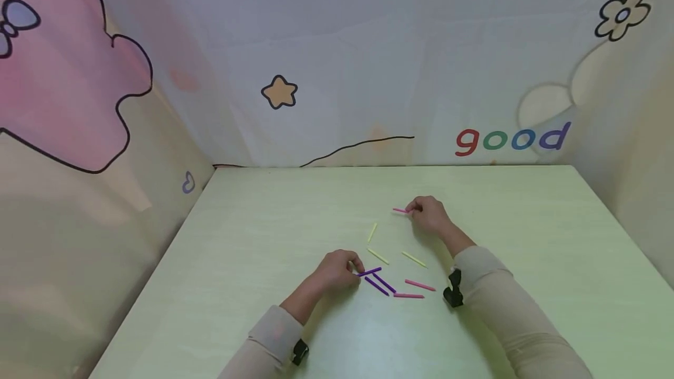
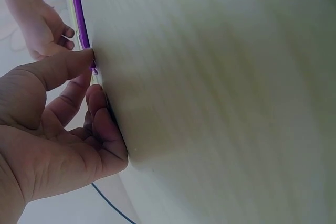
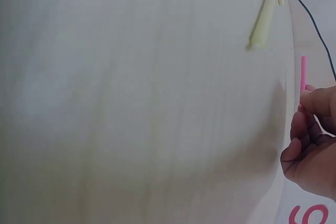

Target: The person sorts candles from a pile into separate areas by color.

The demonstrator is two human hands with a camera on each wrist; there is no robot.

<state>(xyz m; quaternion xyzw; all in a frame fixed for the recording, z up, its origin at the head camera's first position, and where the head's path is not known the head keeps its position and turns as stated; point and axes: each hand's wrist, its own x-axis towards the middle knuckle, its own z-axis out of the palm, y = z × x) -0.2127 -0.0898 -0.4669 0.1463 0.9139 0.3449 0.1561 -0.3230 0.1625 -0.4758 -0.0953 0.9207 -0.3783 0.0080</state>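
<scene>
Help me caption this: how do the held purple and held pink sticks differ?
The purple stick is darker than the pink stick. The purple stick is near other purple sticks; the pink stick is farther back, alone. The left hand holds the purple stick's left end; the right hand, the pink stick's right end. Both are thin and straight.

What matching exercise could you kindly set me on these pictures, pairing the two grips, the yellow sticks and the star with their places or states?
1. left grip
2. right grip
3. yellow sticks
4. star

A. printed on the backdrop
B. pinches a pink stick
C. lie on the table
D. pinches a purple stick

Pairs: 1-D, 2-B, 3-C, 4-A
</scene>
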